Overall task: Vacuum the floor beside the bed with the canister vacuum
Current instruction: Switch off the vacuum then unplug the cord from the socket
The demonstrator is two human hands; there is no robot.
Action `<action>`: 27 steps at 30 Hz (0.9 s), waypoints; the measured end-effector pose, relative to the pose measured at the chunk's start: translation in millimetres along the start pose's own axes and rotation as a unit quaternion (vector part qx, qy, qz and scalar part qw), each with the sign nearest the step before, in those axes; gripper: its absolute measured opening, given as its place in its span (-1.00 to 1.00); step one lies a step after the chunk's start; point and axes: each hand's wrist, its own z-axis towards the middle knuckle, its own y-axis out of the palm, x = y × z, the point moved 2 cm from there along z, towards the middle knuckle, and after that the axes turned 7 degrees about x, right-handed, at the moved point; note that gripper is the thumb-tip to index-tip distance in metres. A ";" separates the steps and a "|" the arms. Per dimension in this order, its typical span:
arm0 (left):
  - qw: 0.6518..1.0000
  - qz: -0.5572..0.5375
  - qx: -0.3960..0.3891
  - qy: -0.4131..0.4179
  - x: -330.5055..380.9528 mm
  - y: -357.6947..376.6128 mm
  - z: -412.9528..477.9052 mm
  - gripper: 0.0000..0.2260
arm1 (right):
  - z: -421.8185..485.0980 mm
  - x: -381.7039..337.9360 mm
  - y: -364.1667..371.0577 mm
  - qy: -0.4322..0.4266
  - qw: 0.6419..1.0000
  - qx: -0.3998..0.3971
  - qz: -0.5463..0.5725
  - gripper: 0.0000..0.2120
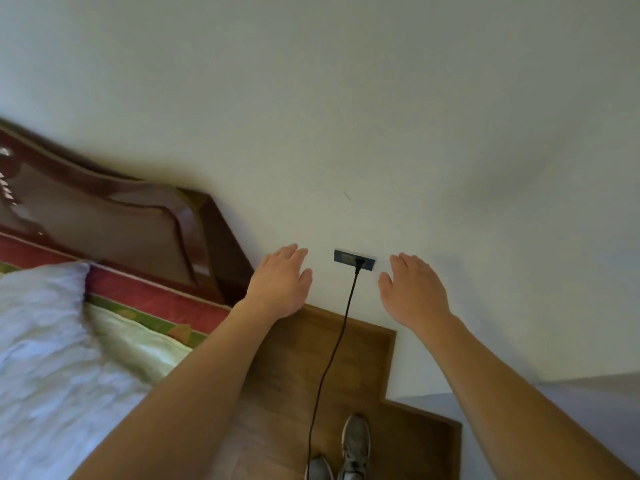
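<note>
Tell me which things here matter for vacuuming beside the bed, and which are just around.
For the job: black cord, plugged into wall socket; wooden floor; left hand and right hand, both open and empty.

Just around: headboard, white bedding, shoes.

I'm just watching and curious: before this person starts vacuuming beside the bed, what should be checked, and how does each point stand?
1. Black plug seated in the dark rectangular wall socket: ok.
2. Thin black power cord hanging free, not snagged: ok as far as visible.
3. Left hand and right hand empty, fingers open: ok.
4. Brown wooden floor beside the bed free of obstacles: ok for the strip shown.
5. Cord clear of the grey shoes: not ok, it runs right beside them.
6. Canister vacuum within reach: cannot tell, out of view.
</note>
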 end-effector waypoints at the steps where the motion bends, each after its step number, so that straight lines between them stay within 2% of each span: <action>1: 1.000 0.001 -0.006 0.004 -1.0 8.9 3.2 -0.51 | 1.4 3.6 8.2 0.009 1.000 -0.008 0.004 -0.53; 5: 0.999 -0.016 -0.033 -0.004 -8.2 44.3 12.8 -0.50 | 10.2 16.1 39.1 0.072 0.995 -0.028 0.065 -0.53; 11: 0.993 -0.096 -0.064 -0.039 -15.8 106.4 34.6 -0.45 | 38.7 32.4 97.6 0.172 0.964 -0.052 0.195 -0.51; 16: 0.952 -0.261 -0.104 -0.122 -26.2 177.1 55.6 -0.45 | 70.1 37.5 156.4 0.237 0.914 -0.081 0.318 -0.55; 20: 0.925 -0.330 -0.110 -0.153 -36.4 231.8 70.0 -0.45 | 92.5 39.4 196.5 0.299 0.863 -0.058 0.403 -0.58; 27: 0.889 -0.405 -0.131 -0.169 -47.8 307.0 93.2 -0.50 | 123.0 42.6 256.5 0.336 0.830 -0.024 0.446 -0.55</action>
